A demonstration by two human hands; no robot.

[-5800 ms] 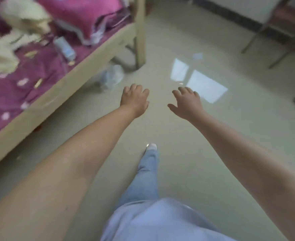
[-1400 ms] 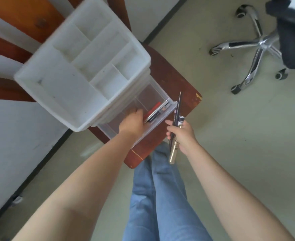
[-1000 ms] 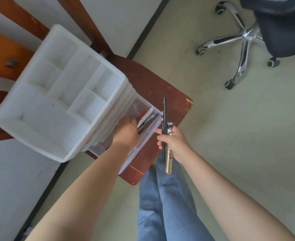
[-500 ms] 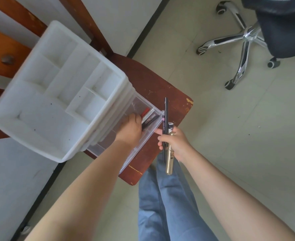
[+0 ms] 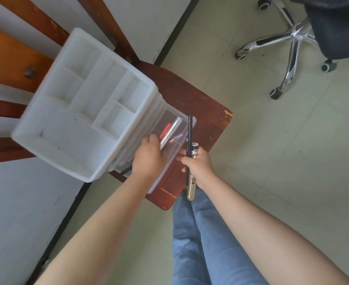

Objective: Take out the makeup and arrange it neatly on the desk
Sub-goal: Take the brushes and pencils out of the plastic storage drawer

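Observation:
A white plastic organizer [image 5: 83, 112] with an open divided top stands on a red-brown wooden chair seat [image 5: 202, 112]. Its clear drawer [image 5: 182, 138] is pulled out toward me. Inside lie a silver pen-shaped makeup stick [image 5: 170, 132] and a red one [image 5: 165, 128]. My left hand [image 5: 149, 157] reaches into the drawer and its fingers close on the silver stick. My right hand [image 5: 198, 165], just right of the drawer, grips a thin black pencil [image 5: 189, 136] and a gold tube [image 5: 191, 190] together, both pointing away from me.
The chair's wooden back slats [image 5: 9, 62] rise at the left against a white wall. A black office chair with a chrome wheeled base [image 5: 288, 42] stands at the upper right. Pale tiled floor [image 5: 282, 161] spreads to the right. My jeans-clad legs [image 5: 200, 243] are below.
Since 5.8 s ago I have gone from the bed to the chair with the organizer. In the last second my left hand's fingers have closed on the silver stick; my right hand holds steady.

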